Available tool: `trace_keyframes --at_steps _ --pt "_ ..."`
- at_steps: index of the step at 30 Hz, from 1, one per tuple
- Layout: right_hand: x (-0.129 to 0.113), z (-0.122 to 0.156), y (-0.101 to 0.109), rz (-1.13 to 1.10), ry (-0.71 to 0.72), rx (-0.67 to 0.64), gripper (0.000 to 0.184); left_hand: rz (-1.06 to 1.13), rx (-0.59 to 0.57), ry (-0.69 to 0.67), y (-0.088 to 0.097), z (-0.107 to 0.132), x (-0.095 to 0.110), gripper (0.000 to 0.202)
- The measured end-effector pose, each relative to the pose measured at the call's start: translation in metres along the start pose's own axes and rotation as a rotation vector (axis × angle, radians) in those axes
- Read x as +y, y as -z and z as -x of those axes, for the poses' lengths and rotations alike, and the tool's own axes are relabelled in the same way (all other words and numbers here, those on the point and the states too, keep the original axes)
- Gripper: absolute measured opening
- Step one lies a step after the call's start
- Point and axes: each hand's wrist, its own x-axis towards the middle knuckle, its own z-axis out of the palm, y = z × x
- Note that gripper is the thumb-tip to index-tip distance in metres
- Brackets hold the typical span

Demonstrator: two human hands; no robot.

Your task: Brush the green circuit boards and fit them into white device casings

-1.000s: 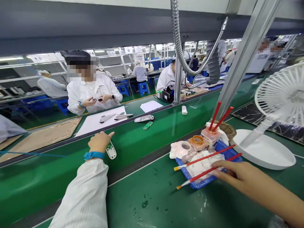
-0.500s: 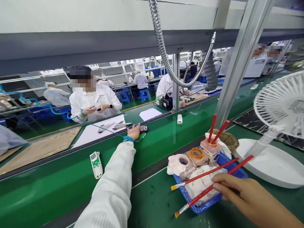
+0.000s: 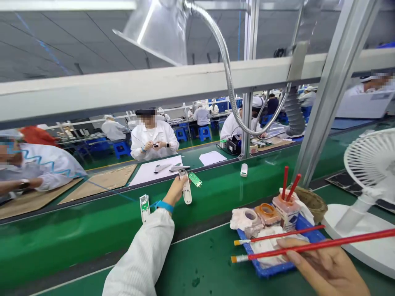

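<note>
The left hand [image 3: 175, 190] was closed around the low end of a white plastic shell [image 3: 186, 192], and the fingers held it standing up, maybe to show its inside or keep it off the belt. The right hand [image 3: 324, 267] was curled around a red-handled brush [image 3: 311, 248], which lay across the fingers with its orange bristles pointing left, over a blue tray [image 3: 262, 271]. A blue wrist strap [image 3: 164, 206] sat on the left wrist, likely to keep static away from the small parts. Just past the left hand lay a small green circuit board [image 3: 195, 179], and to its left lay a second white shell [image 3: 144, 208] with green inside. These sat on a green conveyor belt [image 3: 92, 226], where parts could be passed along. Near the right hand, the tray kept a second brush [image 3: 271, 237], a tape roll [image 3: 267, 214], and a jar with red sticks [image 3: 286, 210] together on the green bench [image 3: 197, 267]. Beyond the hands, a worker in white [image 3: 152, 139] sat across the belt, and a white fan [image 3: 370, 164] stood to the right.
</note>
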Motion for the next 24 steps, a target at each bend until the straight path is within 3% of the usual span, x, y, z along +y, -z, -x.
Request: trace_keyframes --at_steps 3,9,14,18,24 --pt "-0.018 -0.013 -0.011 -0.106 0.037 -0.053 0.028 0.185 0.021 0.026 0.007 0.056 0.019 0.010" --pt "-0.084 -0.029 -0.037 -0.124 0.385 -0.121 0.008 0.382 0.035 0.159 0.009 0.175 0.046 0.005" --pt "-0.112 -0.011 -0.057 -0.268 0.469 -0.243 0.015 0.441 -0.019 0.226 0.003 0.252 0.057 0.013" --pt "-0.110 0.005 -0.061 -0.294 0.516 -0.356 0.022 0.430 -0.080 0.237 0.000 0.285 0.065 0.023" --pt "-0.115 0.009 -0.048 -0.283 0.659 -0.420 0.034 0.364 -0.083 0.203 0.002 0.299 0.075 0.025"
